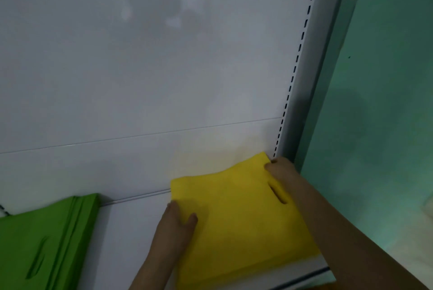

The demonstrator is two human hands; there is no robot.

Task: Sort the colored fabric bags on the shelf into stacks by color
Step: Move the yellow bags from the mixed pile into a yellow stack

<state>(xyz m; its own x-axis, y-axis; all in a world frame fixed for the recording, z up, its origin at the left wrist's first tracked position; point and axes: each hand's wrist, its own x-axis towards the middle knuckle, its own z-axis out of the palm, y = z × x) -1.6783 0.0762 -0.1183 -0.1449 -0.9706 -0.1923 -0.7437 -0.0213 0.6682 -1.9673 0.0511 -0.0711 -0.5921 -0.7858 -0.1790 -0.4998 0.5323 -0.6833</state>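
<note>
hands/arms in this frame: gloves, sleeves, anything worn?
Nothing worn that shows. Left hand and right hand are both bare, no gloves. Both forearms are bare up to the frame edge, no sleeve or cuff in view. No watch, bands or rings visible, though the picture is soft, so small items could be missed.

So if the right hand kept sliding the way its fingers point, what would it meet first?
Probably the white back panel beside the slotted upright; the right hand, gripping the yellow bag, looks almost there, though depth is unclear.
</note>
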